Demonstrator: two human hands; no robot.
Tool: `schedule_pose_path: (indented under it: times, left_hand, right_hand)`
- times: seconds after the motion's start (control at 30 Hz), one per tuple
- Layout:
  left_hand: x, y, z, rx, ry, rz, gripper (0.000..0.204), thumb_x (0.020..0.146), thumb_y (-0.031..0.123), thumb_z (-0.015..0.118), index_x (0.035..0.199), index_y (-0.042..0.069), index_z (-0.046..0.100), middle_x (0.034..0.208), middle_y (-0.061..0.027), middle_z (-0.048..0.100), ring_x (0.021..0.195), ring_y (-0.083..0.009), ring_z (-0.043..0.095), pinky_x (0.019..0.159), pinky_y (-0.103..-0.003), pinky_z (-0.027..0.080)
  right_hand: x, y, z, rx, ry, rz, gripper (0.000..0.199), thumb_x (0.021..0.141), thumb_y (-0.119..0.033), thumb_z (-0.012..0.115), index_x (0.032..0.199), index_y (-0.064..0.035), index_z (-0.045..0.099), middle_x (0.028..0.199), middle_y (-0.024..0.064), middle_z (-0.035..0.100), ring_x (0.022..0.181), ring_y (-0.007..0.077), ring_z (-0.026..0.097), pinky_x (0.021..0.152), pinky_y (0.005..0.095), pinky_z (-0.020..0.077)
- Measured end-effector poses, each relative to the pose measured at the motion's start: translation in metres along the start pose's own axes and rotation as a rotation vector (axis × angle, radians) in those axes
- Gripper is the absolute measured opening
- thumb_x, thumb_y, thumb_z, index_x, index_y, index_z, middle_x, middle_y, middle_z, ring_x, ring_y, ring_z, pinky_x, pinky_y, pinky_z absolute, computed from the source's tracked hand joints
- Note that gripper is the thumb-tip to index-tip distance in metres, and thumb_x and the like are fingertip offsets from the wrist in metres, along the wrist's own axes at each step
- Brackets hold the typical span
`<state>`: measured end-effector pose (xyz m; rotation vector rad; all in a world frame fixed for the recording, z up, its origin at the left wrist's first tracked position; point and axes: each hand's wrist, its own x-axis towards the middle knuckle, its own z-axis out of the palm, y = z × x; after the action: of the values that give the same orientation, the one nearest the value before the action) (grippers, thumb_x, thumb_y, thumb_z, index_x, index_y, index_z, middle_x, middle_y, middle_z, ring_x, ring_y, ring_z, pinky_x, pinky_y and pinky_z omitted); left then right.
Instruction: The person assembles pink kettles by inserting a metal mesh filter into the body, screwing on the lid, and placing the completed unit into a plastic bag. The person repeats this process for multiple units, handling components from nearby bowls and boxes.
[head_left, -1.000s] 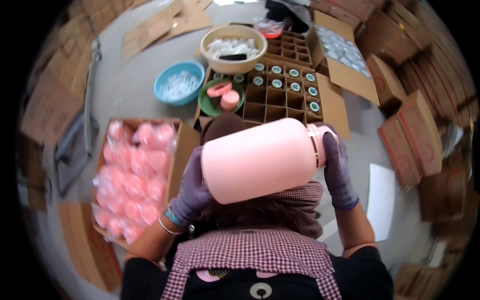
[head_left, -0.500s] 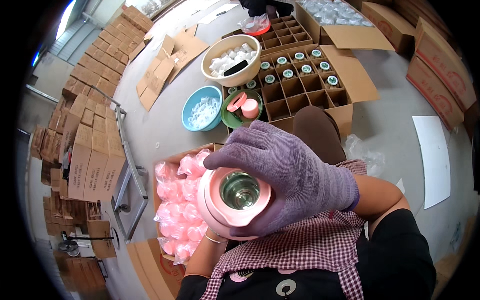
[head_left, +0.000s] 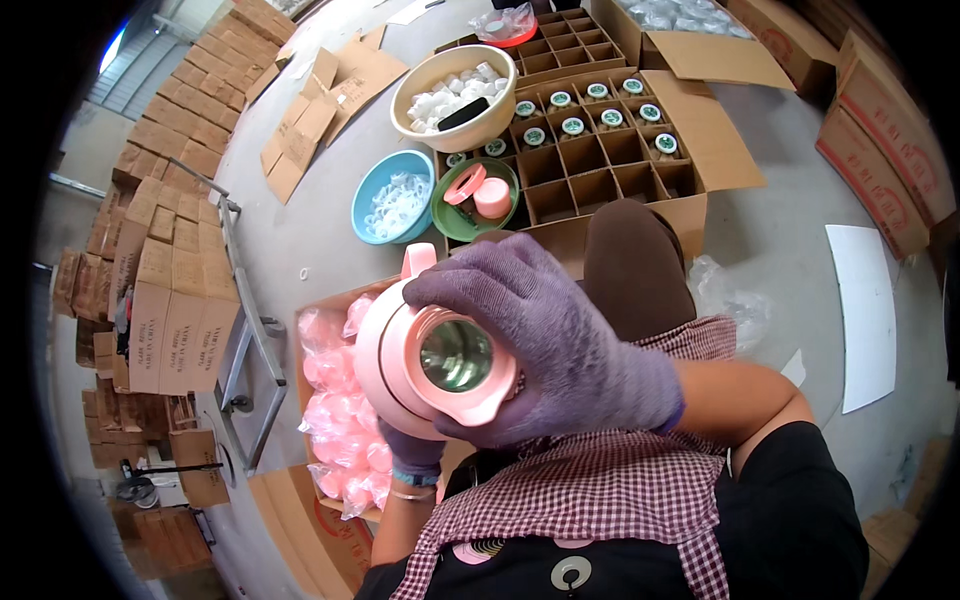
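Right hand [head_left: 545, 335] grasps pink flask [head_left: 378, 365]; left hand [head_left: 414, 453] at flask's six o'clock, grip unclear. Weak support may cause drop.

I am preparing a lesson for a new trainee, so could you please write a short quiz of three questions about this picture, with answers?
1. True or false: a lid covers the mouth of the pink jug.
2. Which bowl holds the loose pink parts?
a) blue
b) green
c) cream
3. Fill the gap: the ____ hand grips the jug's neck, beside the spout.

Key:
1. False: the mouth is open and the shiny lining shows.
2. b: the green bowl.
3. Right: the gloved right hand.
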<state>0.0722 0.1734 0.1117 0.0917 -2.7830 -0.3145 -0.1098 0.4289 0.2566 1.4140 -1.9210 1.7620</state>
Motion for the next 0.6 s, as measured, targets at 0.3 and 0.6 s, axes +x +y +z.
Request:
schedule_pose_path:
  times: [0.3,0.6]
  left_hand:
    - [-0.075,-0.097,0.047,-0.294,0.016,-0.549,0.063,0.09,0.029,0.076,0.144,0.005,0.052,0.14,-0.0103,0.063,0.13,-0.0233,0.059,0.109,-0.041,0.047]
    - [-0.021,-0.121,0.079,-2.287,0.461,-0.574,0.065,0.102,0.047,0.056,0.152,0.008,0.044,0.158,-0.0094,0.046,0.147,-0.029,0.04,0.125,-0.052,0.026]
  right_hand:
    - [0.044,0.1,0.069,0.303,-0.248,0.037,0.071,0.076,-0.038,0.086,0.13,-0.0031,0.057,0.118,0.0154,0.063,0.106,0.0338,0.063,0.096,0.0441,0.0488]
    - [0.057,0.442,0.13,-0.861,-0.589,0.765,0.08,0.077,-0.054,0.071,0.136,-0.0034,0.053,0.132,0.0215,0.059,0.121,0.037,0.063,0.099,0.0485,0.0527]
